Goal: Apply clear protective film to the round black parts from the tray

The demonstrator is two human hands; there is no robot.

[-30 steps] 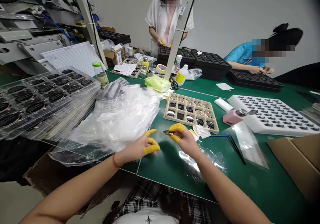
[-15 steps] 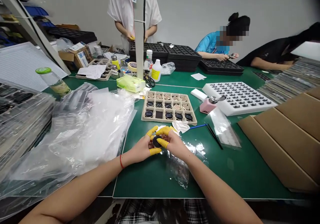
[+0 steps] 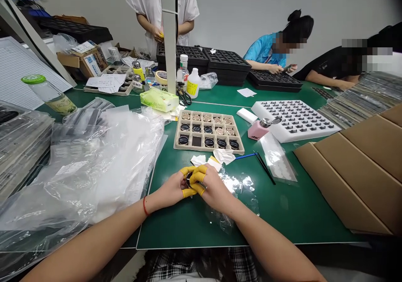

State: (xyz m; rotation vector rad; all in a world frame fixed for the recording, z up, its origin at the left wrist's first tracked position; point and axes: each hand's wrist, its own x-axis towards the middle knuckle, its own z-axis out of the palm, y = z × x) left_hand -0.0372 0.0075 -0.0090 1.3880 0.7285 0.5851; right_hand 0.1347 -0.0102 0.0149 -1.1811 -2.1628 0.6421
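Observation:
Both my hands wear yellow finger cots and meet over the green table mat. Between them is a round, dark watch head (image 3: 188,179), tilted and partly hidden by fingers. My left hand (image 3: 171,190) grips its left side. My right hand (image 3: 211,186) closes on it from the right, thumb and fingertips bent against it. Just beyond stands a beige compartment tray (image 3: 207,151) of round watch heads, some black-faced, others rose-gold. One front-row compartment holds no watch head. White crumpled wipes (image 3: 224,156) lie between my hands and the tray.
Clear plastic bags (image 3: 122,156) cover the left side. On the right are black tweezers (image 3: 265,169), a pink pump bottle (image 3: 258,129), a white foam tray (image 3: 295,136) of small parts and cardboard boxes (image 3: 348,169). A post (image 3: 170,43) rises behind. Co-workers handle black trays (image 3: 226,76) at the back.
The watch head has turned from face-up to more edge-on. My right fingers have curled in closer around it. The view has shifted slightly, and both hands remain together.

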